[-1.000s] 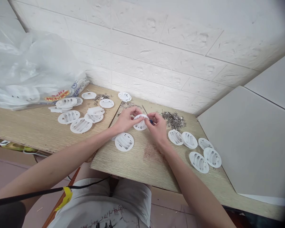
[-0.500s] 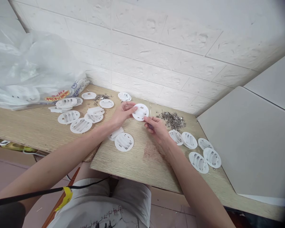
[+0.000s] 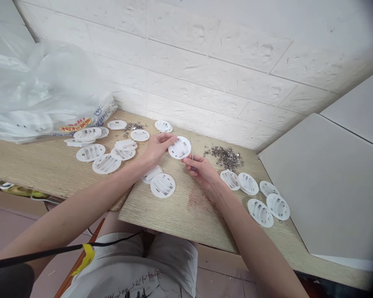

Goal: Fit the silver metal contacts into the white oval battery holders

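My left hand point(image 3: 160, 150) grips a round white plastic battery holder point(image 3: 179, 148) by its left edge, lifted above the table. Its grooved face shows, with small slots along it. Beside its lower right edge, my right hand point(image 3: 200, 167) is closed round a thin metal-shafted tool point(image 3: 191, 148), the shaft pointing up. The fingertips of that hand touch or nearly touch the disc's rim. Most of the tool's handle is hidden in the fingers. Below my hands, another round holder point(image 3: 163, 185) lies against a partly covered white piece point(image 3: 152, 174).
A heap of small metal pieces point(image 3: 226, 157) lies right of my hands; a smaller heap point(image 3: 135, 126) is near the wall. Several white holders point(image 3: 106, 164) lie left, others point(image 3: 260, 212) right. A clear plastic bag point(image 3: 49, 91) stands at left, a pale panel point(image 3: 326, 182) at right.
The held battery holder has turned from its flat face to its grooved face and shifted slightly left. My right hand has moved slightly left, and the tool's shaft now leans left.
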Available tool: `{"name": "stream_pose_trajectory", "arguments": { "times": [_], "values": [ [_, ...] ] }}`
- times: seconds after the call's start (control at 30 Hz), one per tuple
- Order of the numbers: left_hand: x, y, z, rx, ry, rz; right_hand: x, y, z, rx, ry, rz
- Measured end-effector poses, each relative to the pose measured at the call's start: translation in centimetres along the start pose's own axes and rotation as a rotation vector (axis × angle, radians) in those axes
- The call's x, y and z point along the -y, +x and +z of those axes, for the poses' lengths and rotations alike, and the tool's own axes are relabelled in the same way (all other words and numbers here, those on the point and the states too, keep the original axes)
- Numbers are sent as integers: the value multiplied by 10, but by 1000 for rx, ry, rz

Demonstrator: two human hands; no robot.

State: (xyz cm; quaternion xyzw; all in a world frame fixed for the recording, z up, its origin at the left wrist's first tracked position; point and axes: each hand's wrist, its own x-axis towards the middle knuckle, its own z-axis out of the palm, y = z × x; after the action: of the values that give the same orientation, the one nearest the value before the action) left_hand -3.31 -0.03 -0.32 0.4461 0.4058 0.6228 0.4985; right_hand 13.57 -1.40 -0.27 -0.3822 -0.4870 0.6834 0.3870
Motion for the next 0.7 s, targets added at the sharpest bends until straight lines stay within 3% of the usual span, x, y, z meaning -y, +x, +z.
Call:
{"name": "stream_pose_trajectory", "arguments": {
  "times": [0.23,0.4,0.53,0.7],
  "values": [
    [1,-3,0,51,101,52,-4,2,-1,-91,-29,-56],
    [1,-8,2,258,354,97,-6,6,-9,-302,-90,-195],
    [6,-10,4,295,489,173,-5,5,-12,-401,-334,-348],
    [9,-12,2,295,591,269,-4,0,-7,-396,-708,-568]
  ]
}}
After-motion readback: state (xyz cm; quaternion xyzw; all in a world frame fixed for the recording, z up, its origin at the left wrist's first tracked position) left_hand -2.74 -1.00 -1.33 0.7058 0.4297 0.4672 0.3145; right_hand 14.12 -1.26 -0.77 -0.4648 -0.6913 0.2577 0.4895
